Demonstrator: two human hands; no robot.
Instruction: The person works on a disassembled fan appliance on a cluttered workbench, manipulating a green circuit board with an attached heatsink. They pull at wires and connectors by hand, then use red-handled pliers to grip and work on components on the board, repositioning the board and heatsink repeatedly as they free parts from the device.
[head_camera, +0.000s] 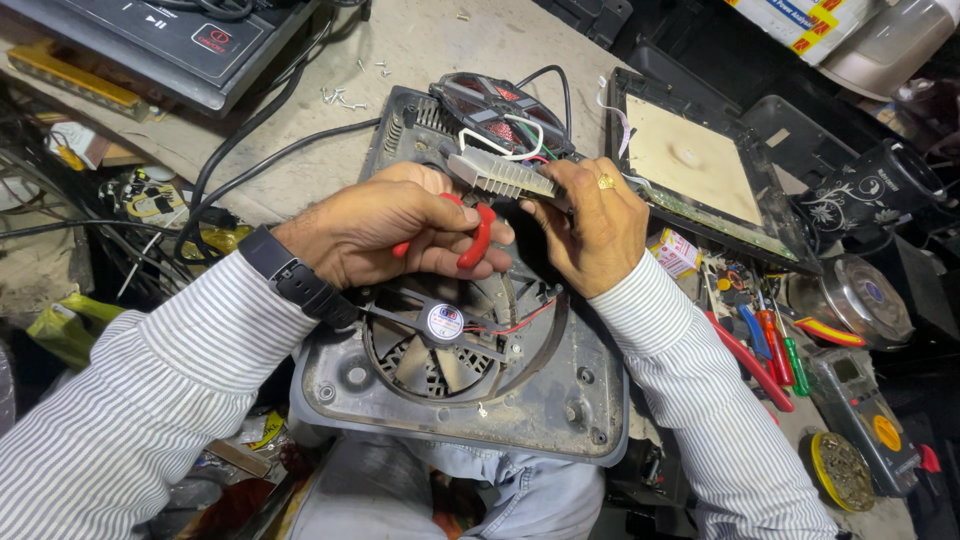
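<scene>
Left hand clamped on red-handled pliers; right hand gripping finned heat sink, above grey fan housing.

A dusty, pale bench carries a grey plastic appliance base with a fan, black cables and loose screws. At its right edge lie screwdrivers, a red-handled tool and a yellow meter.

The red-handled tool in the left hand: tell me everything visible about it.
The red-handled tool looks like small pliers or cutters; only its two curved, glossy red grips show, seemingly plastic-coated. The left hand wraps around them, hiding the head, so its tip cannot be seen. It points toward the finned metal heat sink that the right hand steadies, above the grey appliance base with its fan.
</scene>
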